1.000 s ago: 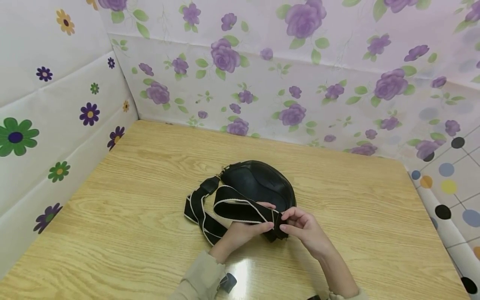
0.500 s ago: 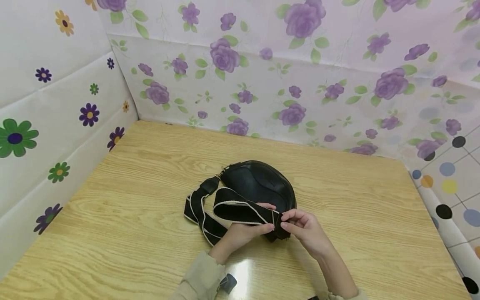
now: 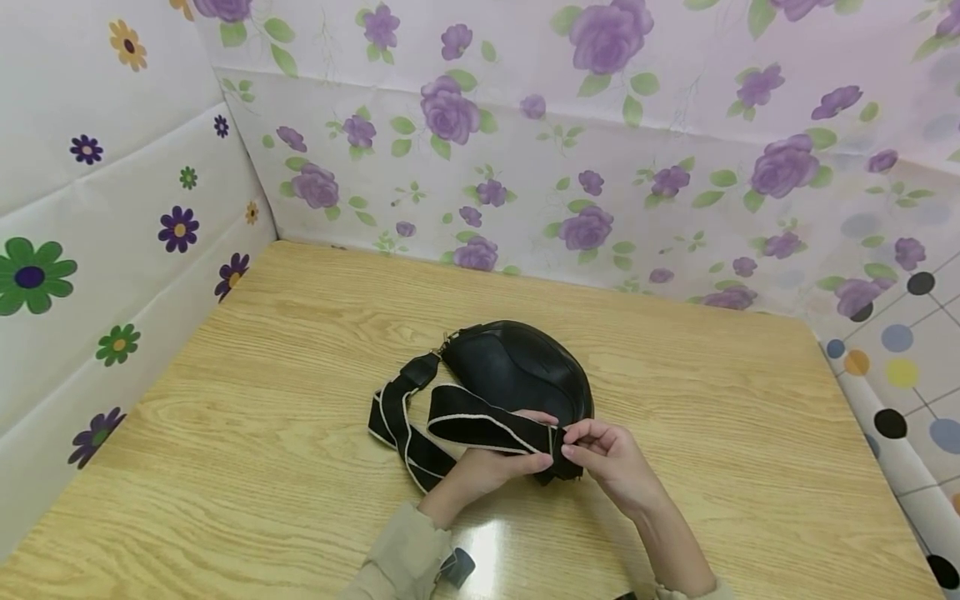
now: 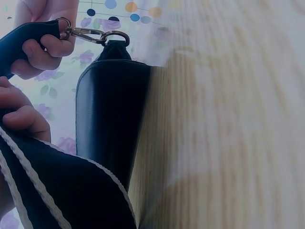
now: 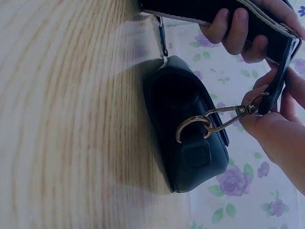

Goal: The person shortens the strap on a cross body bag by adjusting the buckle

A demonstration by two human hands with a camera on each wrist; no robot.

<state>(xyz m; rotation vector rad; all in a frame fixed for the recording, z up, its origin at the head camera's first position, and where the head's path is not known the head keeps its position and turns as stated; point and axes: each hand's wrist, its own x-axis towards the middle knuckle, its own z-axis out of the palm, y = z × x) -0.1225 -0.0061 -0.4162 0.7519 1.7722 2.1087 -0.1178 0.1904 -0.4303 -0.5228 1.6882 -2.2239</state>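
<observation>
A black half-moon shoulder bag [image 3: 517, 367] sits on the table with its wide black strap [image 3: 480, 423], edged in white, still attached. My left hand [image 3: 487, 468] grips the strap just left of its metal slider, thumb on the near side and fingers behind. Close by on the right, my right hand [image 3: 611, 458] pinches the strap's black end tab between thumb and fingers. In the right wrist view, a gold snap hook [image 5: 228, 117] joins that tab to the gold ring [image 5: 190, 126] on the bag's end. Part of the left fingers is hidden behind the strap.
The strap's other length [image 3: 408, 425] lies in folds on the table, left of the bag. Wood-grain tabletop [image 3: 262, 417] surrounds the bag. Flower-patterned sheets [image 3: 525, 167] stand along the back and left edges, and a dotted sheet [image 3: 900, 375] on the right.
The strap loop beside my left hand has sunk and flattened a little, and the left thumb has shifted slightly right and down. My right hand keeps its pinch; the bag stays put.
</observation>
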